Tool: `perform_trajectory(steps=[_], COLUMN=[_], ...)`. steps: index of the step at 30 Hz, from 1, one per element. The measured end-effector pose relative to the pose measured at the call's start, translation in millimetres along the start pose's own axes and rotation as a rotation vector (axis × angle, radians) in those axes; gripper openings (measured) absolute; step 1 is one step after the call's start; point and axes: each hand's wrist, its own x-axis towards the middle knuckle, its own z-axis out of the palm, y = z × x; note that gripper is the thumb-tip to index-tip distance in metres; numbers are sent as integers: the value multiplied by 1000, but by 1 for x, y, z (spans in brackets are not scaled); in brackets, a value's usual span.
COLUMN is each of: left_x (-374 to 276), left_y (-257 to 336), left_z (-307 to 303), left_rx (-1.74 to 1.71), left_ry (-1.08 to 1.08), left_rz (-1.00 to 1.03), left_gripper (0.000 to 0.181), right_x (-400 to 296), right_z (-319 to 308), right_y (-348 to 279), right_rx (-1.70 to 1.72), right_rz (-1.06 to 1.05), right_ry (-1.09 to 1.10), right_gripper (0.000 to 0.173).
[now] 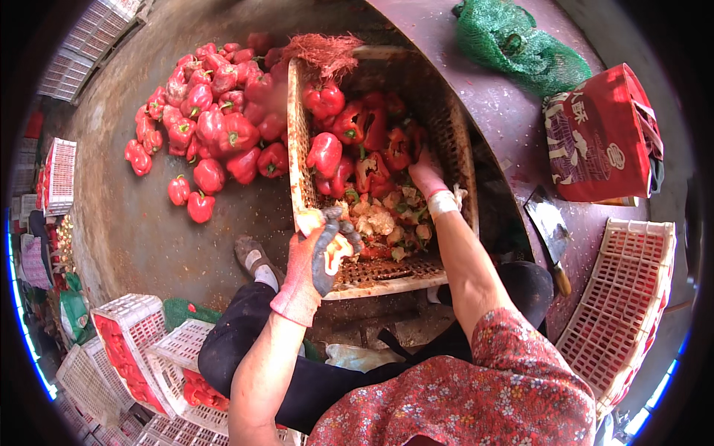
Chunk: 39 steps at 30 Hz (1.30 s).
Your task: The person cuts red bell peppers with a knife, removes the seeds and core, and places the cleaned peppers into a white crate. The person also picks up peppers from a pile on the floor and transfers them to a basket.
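My left hand [322, 251], in a pink glove with dark coated fingers, is closed around pale-edged pieces of cut red pepper [338, 252] above the near left corner of a stained plastic crate [385, 285]. Deep inside that crate, at its right side, my gloved right hand [427, 171] reaches among the red bell peppers [324, 155]; its fingers are partly hidden, so its hold cannot be told. Opened peppers [372, 171] lie to its left. Pale seed cores with green stems [379, 221] fill the crate's near part.
A heap of red peppers [209, 128] lies on the floor to the left. On the right-hand surface are a cleaver [549, 227], a red bag [599, 136] and green netting [516, 44]. White crates [619, 295] of red pieces stand right and lower left [136, 318]. Red fibrous netting [326, 51] hangs over the crate's far corner.
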Motion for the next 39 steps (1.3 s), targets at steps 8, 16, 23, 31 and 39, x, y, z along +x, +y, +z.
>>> perform_trajectory(steps=[8, 16, 23, 31, 39], left_x=[8, 8, -1, -11, -6], left_y=[-5, -4, 16, 5, -2], left_z=[-16, -14, 1, -7, -18], left_rx=[0, 24, 239, -78, -197], left_ry=[27, 64, -178, -92, 1], left_rz=[-91, -23, 22, -13, -31], left_gripper=[27, 22, 41, 29, 33], right_x=[19, -67, -143, -187, -208], right_z=[9, -102, -118, -151, -138], right_y=[22, -62, -123, -144, -145], right_rx=[-67, 1267, 1698, 1774, 1671], right_rz=[-1, 481, 621, 378, 198], right_ry=[-116, -579, -1165, -1100, -975], right_gripper=[49, 18, 10, 37, 44])
